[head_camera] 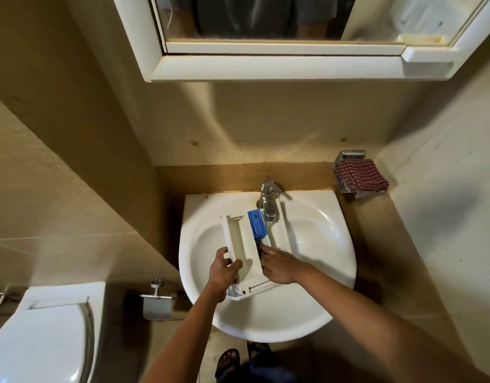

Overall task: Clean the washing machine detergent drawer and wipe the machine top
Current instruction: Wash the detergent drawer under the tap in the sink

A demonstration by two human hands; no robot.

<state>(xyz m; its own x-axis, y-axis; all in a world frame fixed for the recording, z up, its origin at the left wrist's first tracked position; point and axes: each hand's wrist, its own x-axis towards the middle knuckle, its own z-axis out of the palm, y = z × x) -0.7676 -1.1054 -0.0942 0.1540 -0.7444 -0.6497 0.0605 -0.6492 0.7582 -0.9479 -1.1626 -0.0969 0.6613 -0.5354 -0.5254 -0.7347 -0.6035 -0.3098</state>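
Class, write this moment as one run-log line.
place: sink | left hand: grips detergent drawer | right hand: inside drawer, holding something dark | tap: over drawer | checked cloth: unused

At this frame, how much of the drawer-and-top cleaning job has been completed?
Done: the detergent drawer is out of the machine and held over the sink, under the tap. In hand: left hand grips its edge; right hand works inside a compartment. Left: refitting the drawer and wiping the machine top, which is out of view.
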